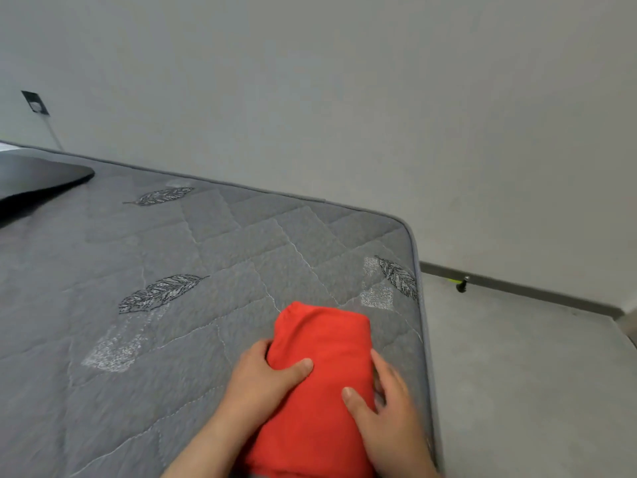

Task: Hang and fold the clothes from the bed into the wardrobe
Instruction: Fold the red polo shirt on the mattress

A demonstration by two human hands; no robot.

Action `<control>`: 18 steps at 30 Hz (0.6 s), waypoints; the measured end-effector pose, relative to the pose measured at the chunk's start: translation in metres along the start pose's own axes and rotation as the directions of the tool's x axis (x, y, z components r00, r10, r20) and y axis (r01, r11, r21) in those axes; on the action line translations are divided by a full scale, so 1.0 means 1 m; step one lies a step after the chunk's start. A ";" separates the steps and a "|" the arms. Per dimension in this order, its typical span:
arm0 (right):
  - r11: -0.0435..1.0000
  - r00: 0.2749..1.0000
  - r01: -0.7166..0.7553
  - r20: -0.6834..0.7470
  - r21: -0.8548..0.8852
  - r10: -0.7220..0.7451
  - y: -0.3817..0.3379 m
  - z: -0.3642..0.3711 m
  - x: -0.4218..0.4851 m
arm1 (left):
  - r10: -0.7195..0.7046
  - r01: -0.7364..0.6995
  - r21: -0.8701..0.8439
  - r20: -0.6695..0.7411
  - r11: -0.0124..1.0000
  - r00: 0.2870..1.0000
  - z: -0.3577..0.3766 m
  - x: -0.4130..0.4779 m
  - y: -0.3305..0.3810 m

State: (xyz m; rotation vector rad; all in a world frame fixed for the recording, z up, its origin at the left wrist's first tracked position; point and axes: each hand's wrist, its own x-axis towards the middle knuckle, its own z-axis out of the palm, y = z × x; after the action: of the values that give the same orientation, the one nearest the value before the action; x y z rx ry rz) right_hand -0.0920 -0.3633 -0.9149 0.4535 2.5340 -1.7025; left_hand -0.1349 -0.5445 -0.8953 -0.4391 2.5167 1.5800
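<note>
A red folded garment (320, 343) lies on the grey quilted mattress (172, 339) near its right corner. My left hand (262, 377) clasps the bundle's left side, thumb on top and fingers tucked under the edge. My right hand (386, 408) clasps the right side the same way, thumb resting on the red cloth. The near end of the garment runs out of the bottom of the view. No wardrobe is in view.
A dark grey pillow (38, 177) lies at the far left of the mattress. The mattress's right edge (422, 305) drops to a grey floor (534, 374). A small dark object (462, 284) sits by the skirting. A wall socket (35, 103) is at upper left.
</note>
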 end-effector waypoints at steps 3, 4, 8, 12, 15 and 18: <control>0.893 0.952 -0.301 0.057 0.335 0.300 0.000 0.003 0.008 | -0.200 0.213 -0.083 0.140 0.974 0.970 -0.002 0.002 0.000; 0.871 0.928 -0.372 0.116 0.322 0.354 -0.002 0.003 0.013 | -0.234 0.268 -0.168 0.197 0.949 0.952 -0.002 0.002 0.000; 0.907 0.933 -0.359 0.090 0.221 0.348 -0.001 0.006 0.021 | -0.237 0.329 -0.300 0.305 0.895 0.922 0.004 0.001 -0.007; 0.955 0.974 -0.215 -0.024 0.207 0.224 0.014 0.004 0.022 | -0.149 0.194 -0.238 0.193 0.952 0.970 0.014 -0.002 -0.015; 0.973 0.997 -0.075 0.021 0.218 0.072 0.007 0.005 0.025 | -0.078 0.109 -0.324 0.105 0.940 0.991 0.015 -0.004 -0.017; 0.962 0.991 0.083 0.084 0.261 -0.108 -0.015 0.012 0.047 | 0.001 -0.020 -0.447 -0.044 0.894 0.999 0.003 0.003 -0.007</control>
State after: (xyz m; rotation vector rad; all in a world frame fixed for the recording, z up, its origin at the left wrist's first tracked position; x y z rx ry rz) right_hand -0.1418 -0.3694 -0.9159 0.2551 2.3122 -2.0468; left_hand -0.1361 -0.5450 -0.9031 -0.5118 2.1656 2.1809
